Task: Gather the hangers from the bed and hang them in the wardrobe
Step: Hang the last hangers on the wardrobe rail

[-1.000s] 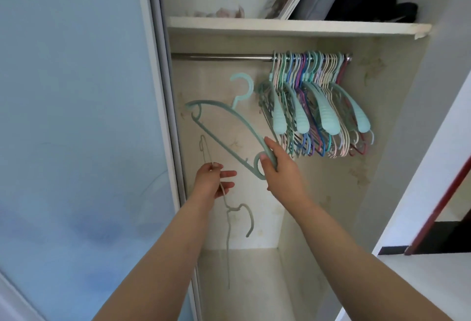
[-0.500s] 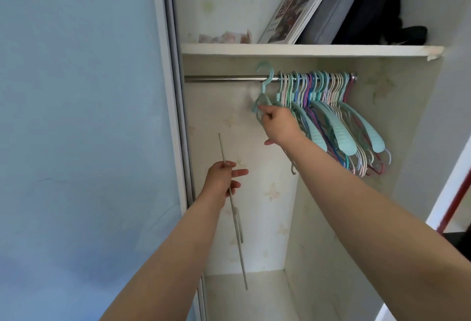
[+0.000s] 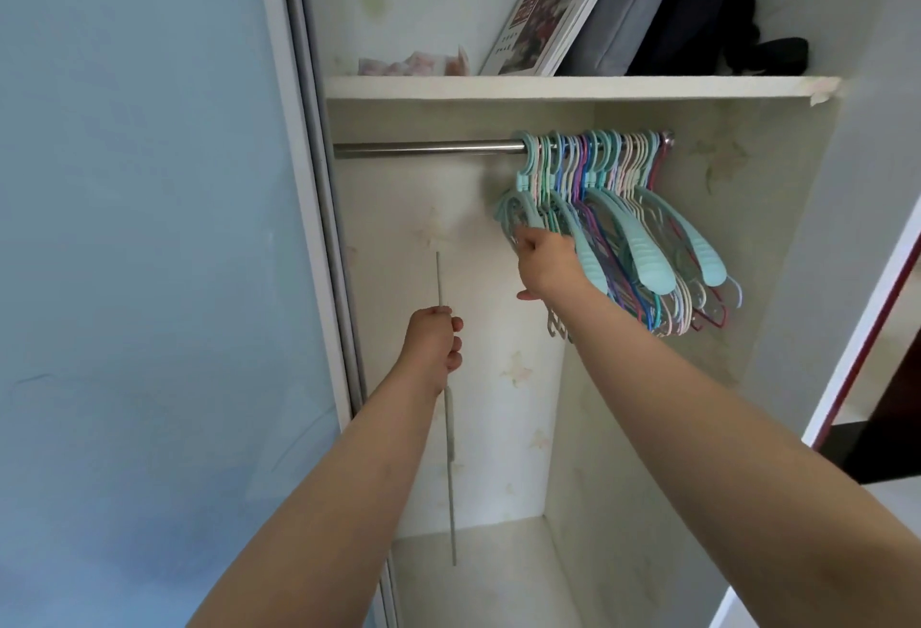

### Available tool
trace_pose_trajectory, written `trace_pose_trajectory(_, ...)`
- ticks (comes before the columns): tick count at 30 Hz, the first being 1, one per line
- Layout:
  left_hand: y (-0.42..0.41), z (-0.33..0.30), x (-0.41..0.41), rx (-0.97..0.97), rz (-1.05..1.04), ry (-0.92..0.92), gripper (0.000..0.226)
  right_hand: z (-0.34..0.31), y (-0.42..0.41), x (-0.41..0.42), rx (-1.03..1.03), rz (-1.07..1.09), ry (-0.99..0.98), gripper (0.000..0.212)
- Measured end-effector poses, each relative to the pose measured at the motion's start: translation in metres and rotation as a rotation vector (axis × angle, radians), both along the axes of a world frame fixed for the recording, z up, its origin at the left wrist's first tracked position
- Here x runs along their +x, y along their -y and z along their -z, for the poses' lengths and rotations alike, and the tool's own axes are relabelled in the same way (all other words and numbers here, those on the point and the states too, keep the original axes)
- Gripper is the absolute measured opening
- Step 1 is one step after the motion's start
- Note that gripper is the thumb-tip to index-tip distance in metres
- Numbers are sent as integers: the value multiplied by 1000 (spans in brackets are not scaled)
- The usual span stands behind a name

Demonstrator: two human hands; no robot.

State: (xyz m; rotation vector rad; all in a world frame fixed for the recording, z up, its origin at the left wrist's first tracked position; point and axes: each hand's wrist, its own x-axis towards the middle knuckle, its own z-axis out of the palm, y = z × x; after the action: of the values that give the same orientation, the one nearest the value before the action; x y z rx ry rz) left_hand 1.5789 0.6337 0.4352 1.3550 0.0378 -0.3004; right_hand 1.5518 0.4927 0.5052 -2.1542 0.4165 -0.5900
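Two hands, right hand (image 3: pixel 545 263) hiding teal hanger (image 3: pixel 518 208)

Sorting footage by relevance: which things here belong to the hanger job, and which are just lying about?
Job: teal hanger in right hand; thin hanger in left hand; rail; hung hangers.
Lying about: book, dark bag, both on shelf.

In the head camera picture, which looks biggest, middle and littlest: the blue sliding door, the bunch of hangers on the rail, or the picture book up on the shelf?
Largest to smallest, as they look:
1. blue sliding door
2. bunch of hangers
3. picture book
The bunch and the book look close in size, and the book sits farther off, so that order is unsure.
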Motion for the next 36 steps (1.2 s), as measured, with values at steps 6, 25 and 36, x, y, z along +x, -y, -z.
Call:
trace_pose_trajectory(6,-6,16,1,-116,109,-132,19,21,-8,-35,-305,75,-114,48)
trace_pose_trajectory(25,-2,120,-39,625,597,235,19,86,-21,-73,-1026,-157,-1017,38)
trace_pose_trajectory(36,7,120,-41,585,-162,420,18,82,5,-103,-560,-240,-900,24)
